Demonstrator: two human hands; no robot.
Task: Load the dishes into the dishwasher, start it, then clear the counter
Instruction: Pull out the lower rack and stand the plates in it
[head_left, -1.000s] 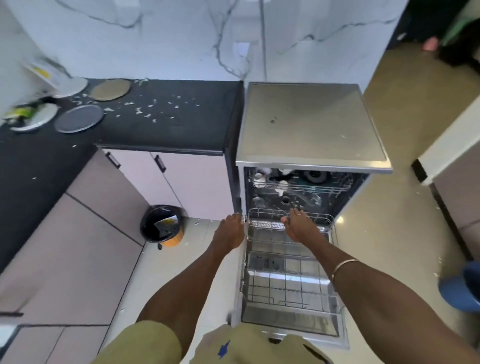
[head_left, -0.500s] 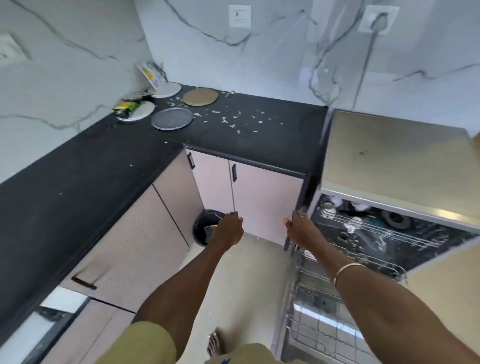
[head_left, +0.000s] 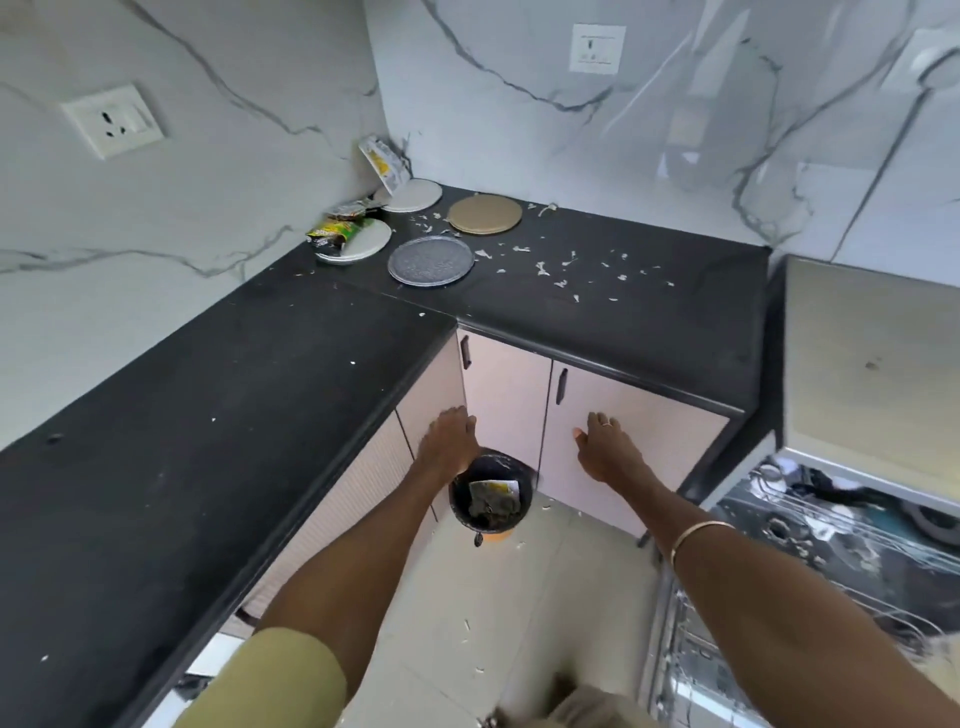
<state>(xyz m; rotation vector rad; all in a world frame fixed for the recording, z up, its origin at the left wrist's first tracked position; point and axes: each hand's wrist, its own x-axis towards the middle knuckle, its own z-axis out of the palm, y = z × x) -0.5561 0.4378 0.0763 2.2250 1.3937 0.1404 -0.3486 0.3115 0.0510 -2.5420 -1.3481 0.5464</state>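
Observation:
Plates lie in the far corner of the black L-shaped counter (head_left: 218, 426): a grey plate (head_left: 431, 260), a tan plate (head_left: 484, 214), a white plate (head_left: 414, 195), and another white plate (head_left: 363, 240) with snack wrappers (head_left: 332, 234) on it. White scraps (head_left: 561, 270) are strewn over the counter beside them. The open dishwasher (head_left: 852, 525) is at the right, its racks pulled out. My left hand (head_left: 449, 441) and my right hand (head_left: 602, 447) are stretched forward in front of the cabinet doors, both holding nothing, fingers relaxed.
A black bin (head_left: 491, 499) with rubbish stands on the floor under the corner cabinets (head_left: 618, 431). Scraps lie on the tiled floor (head_left: 498, 597). Wall sockets (head_left: 111, 120) sit above the counter. The dishwasher's steel top (head_left: 872, 364) adjoins the counter's right end.
My view has swung left from the dishwasher to the counter corner. Both hands have left the dishwasher rack and now hover before the cabinets, still holding nothing.

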